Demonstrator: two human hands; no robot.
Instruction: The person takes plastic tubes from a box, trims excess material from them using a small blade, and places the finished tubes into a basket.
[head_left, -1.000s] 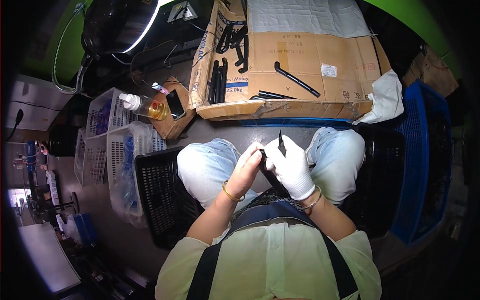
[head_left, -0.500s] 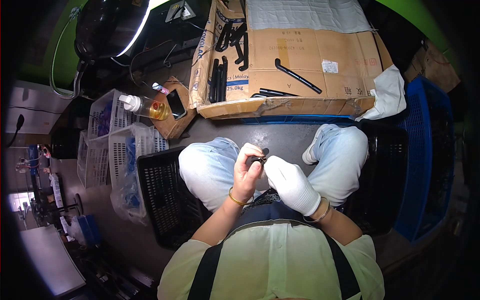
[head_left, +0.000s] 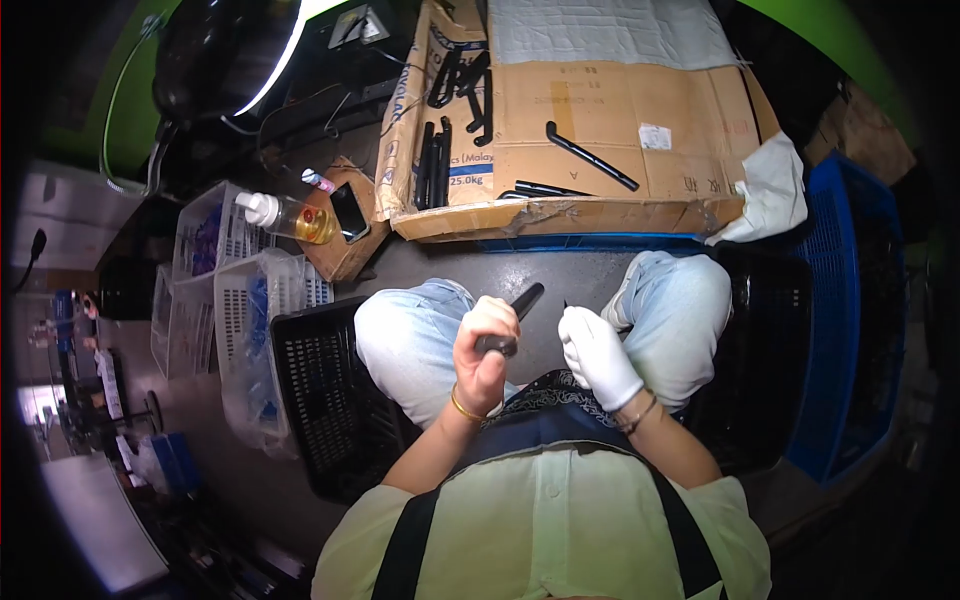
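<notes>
My bare left hand [head_left: 484,345] is wrapped round a black handle-like part [head_left: 527,300], its far end pointing up and right and its thicker near end showing under the fingers. My right hand [head_left: 598,358], in a white knitted glove, is closed just to the right and apart from it. From its fingers sticks the thin dark tip of a small tool [head_left: 566,303]; the rest is hidden in the glove. Ahead, similar black bent parts [head_left: 592,156] lie on the cardboard [head_left: 610,105], with several more bunched along the box's left side.
At the left, a pump bottle [head_left: 300,217] and a phone [head_left: 349,212] rest on a small wooden stand. Black crates [head_left: 325,400] flank my legs on both sides. A blue crate [head_left: 850,320] stands far right, and white baskets [head_left: 240,330] stand left.
My hands have moved apart. The left has turned and lowered slightly, showing more of the black part; the right has shifted right, and a thin dark tip now shows from its fingers.
</notes>
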